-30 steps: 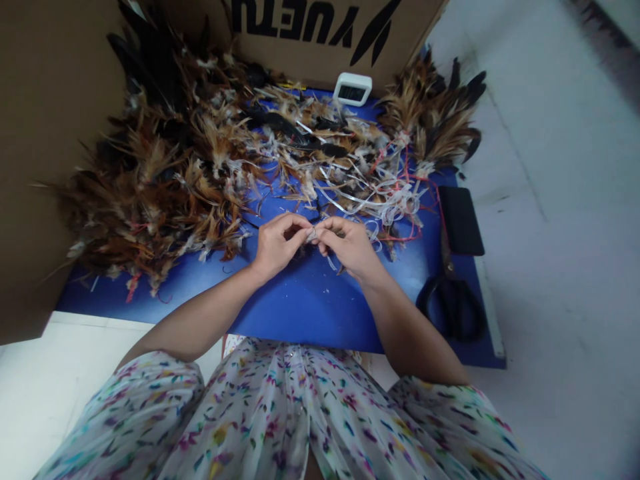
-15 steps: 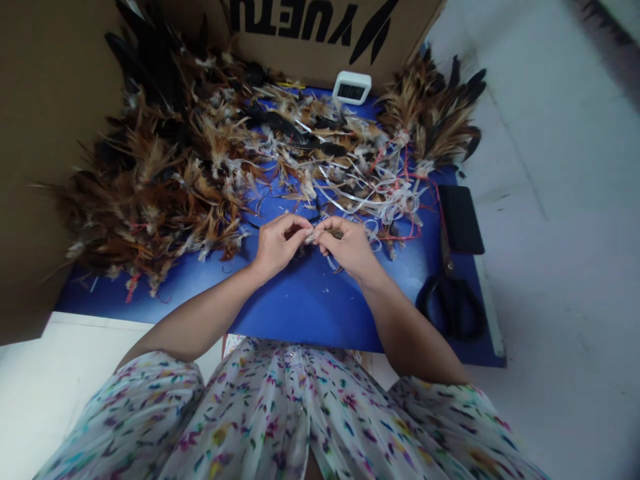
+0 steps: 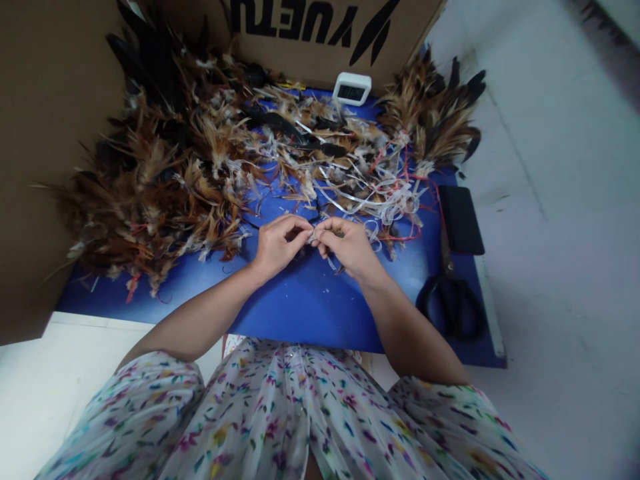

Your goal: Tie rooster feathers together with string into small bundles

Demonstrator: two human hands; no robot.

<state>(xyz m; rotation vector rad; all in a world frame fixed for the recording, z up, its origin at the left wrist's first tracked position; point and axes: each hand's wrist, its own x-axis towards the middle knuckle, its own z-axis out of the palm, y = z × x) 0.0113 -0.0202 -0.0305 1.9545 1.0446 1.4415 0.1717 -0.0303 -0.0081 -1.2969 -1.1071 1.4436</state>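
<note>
My left hand [image 3: 277,245] and my right hand [image 3: 347,245] meet fingertip to fingertip over the blue board [image 3: 300,307]. Both pinch a small pale bundle of feather quills [image 3: 312,235] between thumbs and fingers. A few dark feather tips stick out under my right hand. A large pile of brown and black feathers [image 3: 160,173] lies to the left, close to my left hand. Loose white strips and red threads [image 3: 385,200] lie just beyond my right hand.
Black scissors [image 3: 453,300] rest at the board's right edge, with a flat black case [image 3: 461,220] behind them. A small white digital device [image 3: 352,89] stands at the back before a cardboard box [image 3: 320,33]. More tied feathers [image 3: 435,120] lie back right. Cardboard wall on the left.
Almost nothing has moved. My right fingers have shifted slightly on the small bundle while both hands stay in the same place.
</note>
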